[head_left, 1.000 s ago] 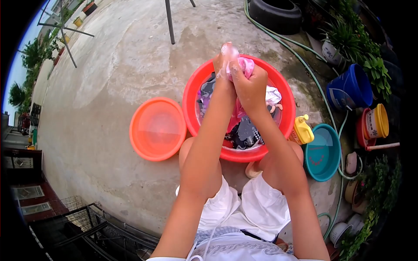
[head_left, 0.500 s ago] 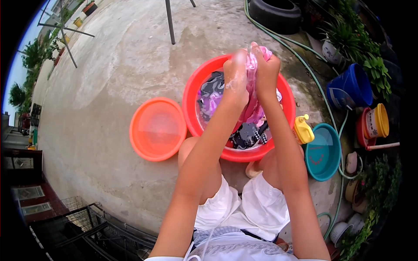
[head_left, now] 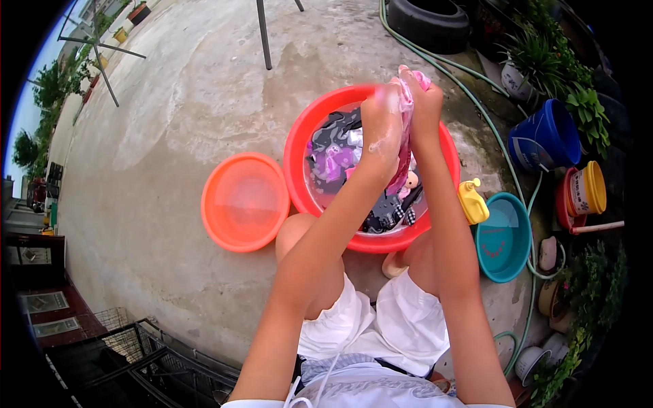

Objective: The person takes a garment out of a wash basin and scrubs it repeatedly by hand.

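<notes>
Between my two hands hangs a wet pink cloth [head_left: 406, 109], its lower end reaching down over the red basin [head_left: 297, 170]. My left hand [head_left: 382, 126], flecked with suds, is closed on the cloth from the left side. On the other side my right hand [head_left: 426, 109] grips it with the fingers wrapped round. Below, dark and purple clothes [head_left: 333, 162] soak in cloudy water. A checked dark cloth [head_left: 398, 216] and a small doll-like figure [head_left: 410, 181] show near the basin's right side. What kind of garment the pink cloth is I cannot tell.
An orange basin [head_left: 245, 238] stands left of the red one. To the right are a yellow jug [head_left: 473, 202], a teal basin [head_left: 520, 234], a blue bucket [head_left: 537, 139] and a yellow bucket [head_left: 590, 189]. A green hose [head_left: 486, 115] runs past them; a tire [head_left: 430, 24] lies behind.
Both hands have shifted slightly right with the pink cloth, whose hanging part is now narrower. More of the clothes and the doll-like figure in the basin show.
</notes>
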A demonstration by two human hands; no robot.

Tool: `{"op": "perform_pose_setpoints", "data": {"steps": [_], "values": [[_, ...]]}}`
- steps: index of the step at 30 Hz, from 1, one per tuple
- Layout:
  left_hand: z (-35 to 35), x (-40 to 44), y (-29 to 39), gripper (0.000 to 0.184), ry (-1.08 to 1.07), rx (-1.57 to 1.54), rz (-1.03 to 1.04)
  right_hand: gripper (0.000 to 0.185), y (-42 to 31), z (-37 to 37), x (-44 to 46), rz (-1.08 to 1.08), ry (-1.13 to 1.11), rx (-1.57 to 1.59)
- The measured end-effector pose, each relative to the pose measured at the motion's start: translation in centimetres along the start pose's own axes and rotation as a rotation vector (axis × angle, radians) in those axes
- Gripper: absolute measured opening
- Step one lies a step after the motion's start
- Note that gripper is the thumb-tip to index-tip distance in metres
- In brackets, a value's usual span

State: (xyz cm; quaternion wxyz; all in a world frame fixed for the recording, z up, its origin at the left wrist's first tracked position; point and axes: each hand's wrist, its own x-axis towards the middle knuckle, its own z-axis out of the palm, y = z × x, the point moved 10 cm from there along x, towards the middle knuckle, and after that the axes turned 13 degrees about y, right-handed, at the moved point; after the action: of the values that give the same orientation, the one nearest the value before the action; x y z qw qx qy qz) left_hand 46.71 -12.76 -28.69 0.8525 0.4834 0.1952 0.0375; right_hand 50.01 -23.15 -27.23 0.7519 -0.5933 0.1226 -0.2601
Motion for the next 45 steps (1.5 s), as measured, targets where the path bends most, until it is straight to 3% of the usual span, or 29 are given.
{"op": "perform_pose_setpoints", "data": {"steps": [1,4,7,11,12,15,19,24,26,27,28,30,31,32,35,36,41,45], "values": [[0.3,-0.3,0.8,0.023,-0.014,0.055,0.109,0.032,0.1,0.0,0.1,0.003,-0.003,0.01],[-0.7,0.4,-0.3,0.021,0.033,-0.032,-0.166,0.033,-1.5,0.3,-1.0,-0.112,-0.01,-0.135],[-1.0,2.3,1.3,0.019,-0.152,-0.369,0.063,0.034,-3.9,2.0,-4.7,-0.305,-0.057,-0.259],[-2.7,5.9,-2.1,0.019,-0.041,-0.238,-0.323,0.032,-4.8,3.2,-7.0,-0.464,-0.135,-0.317],[-2.2,5.2,-1.4,0.02,-0.137,-0.223,-0.252,0.032,-5.0,3.3,-7.1,-0.472,-0.147,-0.314],[-1.5,1.7,-0.1,0.023,0.153,-0.339,-0.136,0.033,-3.7,1.5,-4.0,-0.277,-0.02,-0.233],[-0.7,0.0,1.2,0.021,0.063,0.081,0.067,0.036,-0.2,0.3,-0.7,0.012,0.005,0.006],[-0.8,0.7,1.1,0.021,0.054,-0.103,-0.063,0.034,-2.0,0.6,-2.0,-0.108,0.003,-0.108],[-1.3,2.1,1.0,0.019,-0.029,-0.237,0.008,0.033,-3.1,1.4,-3.7,-0.147,-0.025,-0.151],[-1.5,2.8,1.3,0.018,-0.072,-0.305,0.043,0.032,-3.9,2.0,-4.8,-0.258,-0.055,-0.205],[-2.9,3.6,0.6,0.024,0.112,-0.076,-0.122,0.032,-4.4,2.5,-5.9,-0.369,-0.084,-0.259],[-2.5,5.2,0.3,0.026,0.013,-0.167,-0.178,0.03,-6.1,3.5,-7.9,-0.57,-0.131,-0.329],[-2.2,5.3,0.2,0.027,-0.036,-0.212,-0.206,0.031,-5.7,3.4,-7.5,-0.536,-0.139,-0.347],[-2.7,5.1,-1.0,0.024,0.045,-0.198,-0.233,0.031,-5.1,3.2,-6.9,-0.501,-0.146,-0.365],[-1.4,3.6,-1.2,0.023,0.009,-0.283,-0.101,0.034,-4.5,2.2,-4.8,-0.375,-0.06,-0.263],[-0.4,2.8,-1.6,0.02,0.0,-0.376,-0.173,0.034,-4.2,1.5,-3.8,-0.331,-0.02,-0.241],[-0.4,0.5,-0.5,0.021,0.083,-0.087,-0.087,0.035,-1.1,-0.1,-0.2,-0.052,-0.015,-0.015],[-0.6,1.0,0.4,0.019,0.038,-0.225,-0.036,0.036,-2.7,0.3,-1.7,-0.156,0.01,-0.21]]}}
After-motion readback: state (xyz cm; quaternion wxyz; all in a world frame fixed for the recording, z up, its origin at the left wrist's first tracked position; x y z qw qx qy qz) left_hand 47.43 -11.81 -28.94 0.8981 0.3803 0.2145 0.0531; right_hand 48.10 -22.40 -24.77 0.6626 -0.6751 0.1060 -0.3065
